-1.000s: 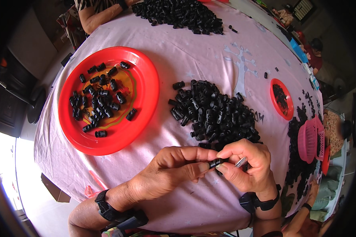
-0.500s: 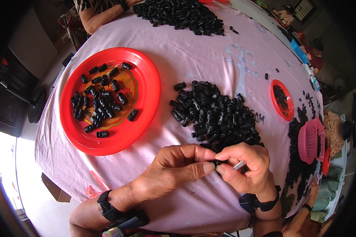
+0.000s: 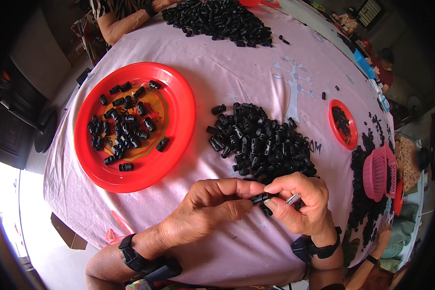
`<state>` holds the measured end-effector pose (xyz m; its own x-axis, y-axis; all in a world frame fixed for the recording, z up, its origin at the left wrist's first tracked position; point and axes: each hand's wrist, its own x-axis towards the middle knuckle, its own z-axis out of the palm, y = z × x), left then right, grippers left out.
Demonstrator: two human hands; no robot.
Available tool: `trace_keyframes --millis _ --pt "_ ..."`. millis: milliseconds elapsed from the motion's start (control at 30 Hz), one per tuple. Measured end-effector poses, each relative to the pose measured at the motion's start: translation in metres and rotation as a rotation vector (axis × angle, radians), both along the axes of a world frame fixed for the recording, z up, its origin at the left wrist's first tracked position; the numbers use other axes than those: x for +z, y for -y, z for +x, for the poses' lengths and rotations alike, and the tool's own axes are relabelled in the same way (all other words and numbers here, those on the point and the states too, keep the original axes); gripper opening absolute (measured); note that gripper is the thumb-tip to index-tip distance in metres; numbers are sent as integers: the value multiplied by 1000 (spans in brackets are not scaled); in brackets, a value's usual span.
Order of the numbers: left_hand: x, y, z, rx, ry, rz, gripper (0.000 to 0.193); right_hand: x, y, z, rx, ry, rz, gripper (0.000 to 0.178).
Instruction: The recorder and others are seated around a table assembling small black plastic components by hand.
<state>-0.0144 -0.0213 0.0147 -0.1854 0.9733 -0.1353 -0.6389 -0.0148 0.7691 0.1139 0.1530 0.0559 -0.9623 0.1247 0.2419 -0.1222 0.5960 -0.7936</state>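
Note:
My left hand [image 3: 205, 208] pinches the left end of a small black plastic cord lock [image 3: 260, 197] between thumb and forefinger. At its other end, the thumb and forefinger of my right hand [image 3: 302, 200] press close against it. A thin silver metal tool [image 3: 293, 198] sticks out from my right hand; its far end is hidden by the fingers. Just beyond my hands lies a heap of black cord locks [image 3: 263, 145]. To the left, a large red plate [image 3: 181, 140] holds several scattered cord locks.
A bigger heap of black parts [image 3: 217, 21] lies at the far side, by another person's arm [image 3: 125, 24]. On the right are a small red plate [image 3: 354, 137], a pink basket [image 3: 373, 174] and spread black pieces [image 3: 362, 208]. Another person's hand [image 3: 384, 237] shows lower right.
My fingertips have parted slightly, so more of the cord lock shows between them. My left thumb has drawn back to the left. The view has shifted a little.

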Motion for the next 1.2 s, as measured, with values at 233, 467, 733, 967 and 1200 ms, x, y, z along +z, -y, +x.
trace_keyframes --millis 233,467,733,967,1200 --pt "-7 -4 5 31 10 -43 27 -2 5 -1 -17 -14 80 20" --pt "-1 -3 -1 80 -34 -21 29 -7 4 9 -183 36 -40 18" --pt "14 22 -56 804 567 294 34 2 3 8 -167 -90 35 15" --pt "20 27 -43 432 -176 -57 24 1 7 4 -130 -101 74 14" --pt "14 14 -18 -16 -1227 -48 34 -1 6 4 -132 -60 97 13"
